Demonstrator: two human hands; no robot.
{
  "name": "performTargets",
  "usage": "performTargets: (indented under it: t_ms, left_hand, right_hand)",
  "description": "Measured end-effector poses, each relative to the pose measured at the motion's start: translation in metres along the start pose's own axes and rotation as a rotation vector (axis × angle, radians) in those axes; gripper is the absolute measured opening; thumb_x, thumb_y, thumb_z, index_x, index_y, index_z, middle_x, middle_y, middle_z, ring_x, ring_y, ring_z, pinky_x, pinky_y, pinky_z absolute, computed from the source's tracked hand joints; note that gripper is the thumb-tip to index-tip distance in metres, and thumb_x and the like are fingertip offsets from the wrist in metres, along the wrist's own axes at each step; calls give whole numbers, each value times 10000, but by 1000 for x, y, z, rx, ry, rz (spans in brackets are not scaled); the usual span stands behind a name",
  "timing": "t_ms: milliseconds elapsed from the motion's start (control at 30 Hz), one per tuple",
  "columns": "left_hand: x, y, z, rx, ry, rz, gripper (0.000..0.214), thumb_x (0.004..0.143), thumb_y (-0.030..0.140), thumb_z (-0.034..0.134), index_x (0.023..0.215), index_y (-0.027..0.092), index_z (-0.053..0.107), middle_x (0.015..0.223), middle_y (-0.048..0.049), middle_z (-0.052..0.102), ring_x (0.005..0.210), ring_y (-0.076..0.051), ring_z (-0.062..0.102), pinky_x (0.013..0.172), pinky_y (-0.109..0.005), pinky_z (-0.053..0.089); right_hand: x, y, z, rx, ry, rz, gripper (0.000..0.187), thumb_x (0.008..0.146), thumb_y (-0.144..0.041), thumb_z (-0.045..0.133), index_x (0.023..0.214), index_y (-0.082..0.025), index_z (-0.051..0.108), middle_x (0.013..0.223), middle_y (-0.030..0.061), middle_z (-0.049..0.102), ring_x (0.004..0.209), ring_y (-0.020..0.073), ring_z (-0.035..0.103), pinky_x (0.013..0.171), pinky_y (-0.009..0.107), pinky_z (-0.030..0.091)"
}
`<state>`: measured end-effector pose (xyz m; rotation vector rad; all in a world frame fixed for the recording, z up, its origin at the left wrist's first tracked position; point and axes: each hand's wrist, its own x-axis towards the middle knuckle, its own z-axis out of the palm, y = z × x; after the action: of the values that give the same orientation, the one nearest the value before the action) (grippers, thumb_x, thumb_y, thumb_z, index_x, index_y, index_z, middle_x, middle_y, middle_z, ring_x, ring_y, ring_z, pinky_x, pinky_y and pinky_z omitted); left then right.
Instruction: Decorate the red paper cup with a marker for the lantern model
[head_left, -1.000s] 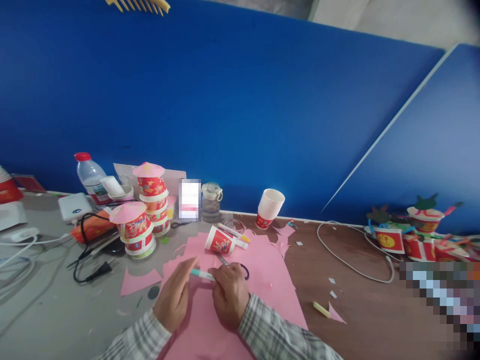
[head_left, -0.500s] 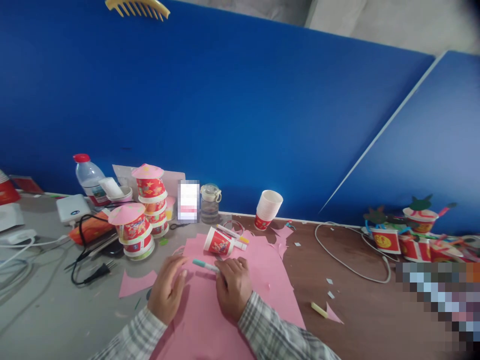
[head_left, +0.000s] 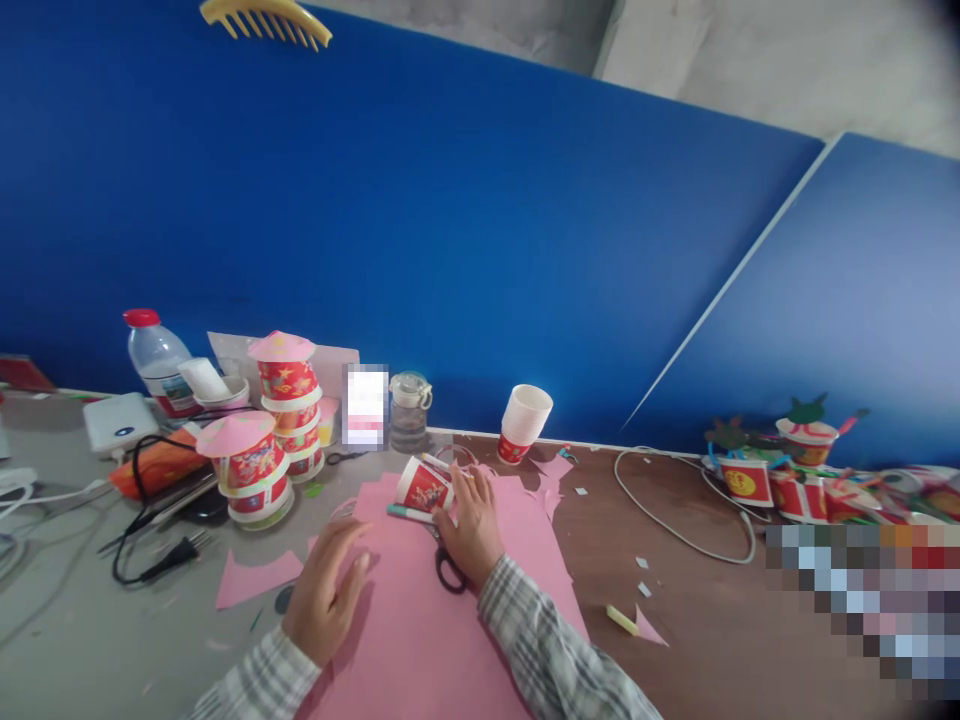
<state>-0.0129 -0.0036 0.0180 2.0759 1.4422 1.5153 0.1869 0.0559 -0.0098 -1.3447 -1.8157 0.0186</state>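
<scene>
My left hand [head_left: 326,595] is held over the left edge of the pink paper [head_left: 405,640], fingers apart and nothing in them. Farther forward, my right hand [head_left: 474,530] reaches over the sheet with its fingers stretched out beside a red and white paper cup [head_left: 424,486] lying on its side. A teal-capped marker [head_left: 409,513] rests against the near side of the cup, its other end by my right thumb. Black-handled scissors [head_left: 451,572] show below that hand, their blades largely hidden. Another marker [head_left: 435,462] lies behind the cup, partly covered by my fingers.
Stacked paper-cup towers with pink cone roofs [head_left: 236,435] stand at left, near a bottle [head_left: 159,365], a power bank [head_left: 120,422] and a black plug [head_left: 176,558]. Behind are a glass jar [head_left: 409,415] and stacked cups [head_left: 525,425]. A white cable [head_left: 675,540] and cup crafts [head_left: 750,482] are at right.
My right hand has moved forward from the marker, which now lies close against the cup. The scissors' black handle has come into sight. My left hand stays open; the view has shifted slightly.
</scene>
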Motion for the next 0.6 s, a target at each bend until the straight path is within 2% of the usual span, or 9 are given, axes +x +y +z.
performTargets:
  t_ms: [67,133,200,267,333,400,467,600]
  left_hand:
    - [0,2,-1,1,14,4,312,649,192,449,953,228,509,877,-119,567,870,-313,510,739,-468,413]
    - [1,4,-3,8,41,11,390,643,216,454,1033,213,458,944,-142,547,919,-326,486,765,-481,394]
    - [3,8,-6,45,86,29,541,621,284,480,1138,180,358,1051,-182,493,997,-350,428,811,-506,352]
    - [3,10,-9,129,135,74,723,564,391,520,1199,153,271,1142,-218,420,1067,-386,347,857,-544,281]
    - [3,12,-11,232,113,165,786,495,462,561,1188,188,312,1157,-214,438,1093,-416,304,894,-583,175]
    - [1,12,-10,309,38,231,737,448,461,610,1127,259,409,1061,-171,556,1054,-424,361,914,-597,63]
    - [0,11,-8,318,-47,256,686,436,424,645,1083,299,455,919,-122,650,944,-402,477,924,-585,-4]
    - [-1,10,-5,194,-86,202,726,410,369,680,1093,279,450,873,-113,667,806,-361,559,942,-549,68]
  right_hand:
    - [2,-3,-4,10,7,-6,476,709,-290,619,1170,-228,513,1070,93,643,1111,358,491,978,597,341]
    - [2,-12,-13,29,27,-21,477,713,-295,617,1170,-221,503,1088,91,620,1091,327,506,1007,559,341]
    - [0,-24,-25,68,23,-77,487,723,-305,611,1186,-231,480,1131,85,581,1088,290,515,991,472,410]
    - [-4,-39,-37,160,-95,-225,473,744,-250,589,1202,-237,470,1145,97,550,1072,272,532,933,413,476]
    - [-8,-52,-47,185,-199,-315,477,756,-196,557,1219,-253,455,1155,98,537,1057,255,547,920,385,493]
    - [-12,-62,-55,210,-276,-397,519,746,-164,528,1243,-270,425,1144,87,546,1065,247,550,932,371,494]
    - [-16,-68,-59,236,-304,-417,562,733,-159,508,1267,-287,390,1167,73,539,1086,235,548,940,348,499]
    - [-14,-61,-60,323,-259,-388,598,742,-244,498,1312,-259,317,1293,69,457,1189,234,488,979,337,479]
